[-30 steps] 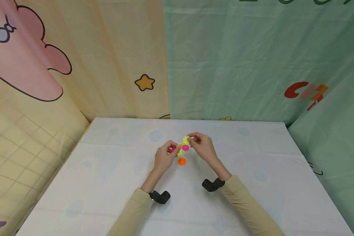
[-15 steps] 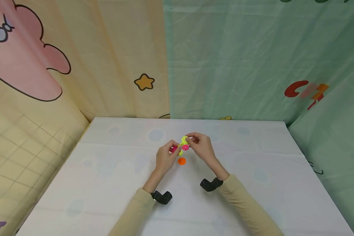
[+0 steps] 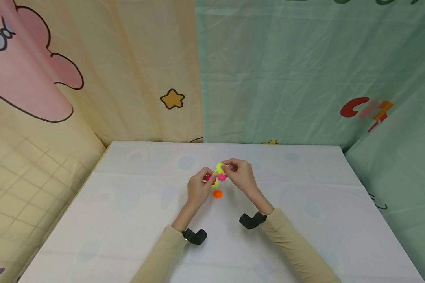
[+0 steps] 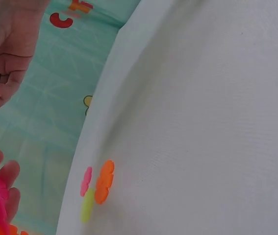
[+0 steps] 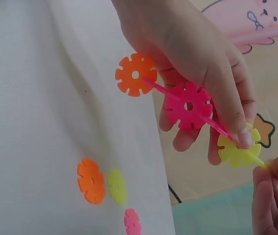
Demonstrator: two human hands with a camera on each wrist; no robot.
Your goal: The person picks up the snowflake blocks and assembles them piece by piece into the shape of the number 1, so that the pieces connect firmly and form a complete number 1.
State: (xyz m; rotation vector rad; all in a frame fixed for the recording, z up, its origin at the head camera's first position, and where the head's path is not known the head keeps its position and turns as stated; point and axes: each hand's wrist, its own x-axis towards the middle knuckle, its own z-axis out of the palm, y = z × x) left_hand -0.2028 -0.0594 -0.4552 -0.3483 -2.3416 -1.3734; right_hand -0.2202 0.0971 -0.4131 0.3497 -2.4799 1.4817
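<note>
My left hand grips a chain of notched plastic snowflake discs. In the right wrist view the chain has an orange disc, a pink disc with others edge-on beside it, and a yellow disc under the thumb. My right hand pinches another yellow disc, seen edge-on in the right wrist view, where it meets the chain's yellow one. Fingers hide how deep the slots engage. On the table below lie a loose orange disc, a yellow disc and a pink disc.
The table wears a white cloth and ends at a back edge just beyond the hands. Printed curtains hang behind it and at both sides. Black cameras are strapped to both wrists.
My right hand has shifted slightly left, bringing its yellow disc against the chain in my left hand. The left hand has edged a little rightward. The loose discs stay put.
</note>
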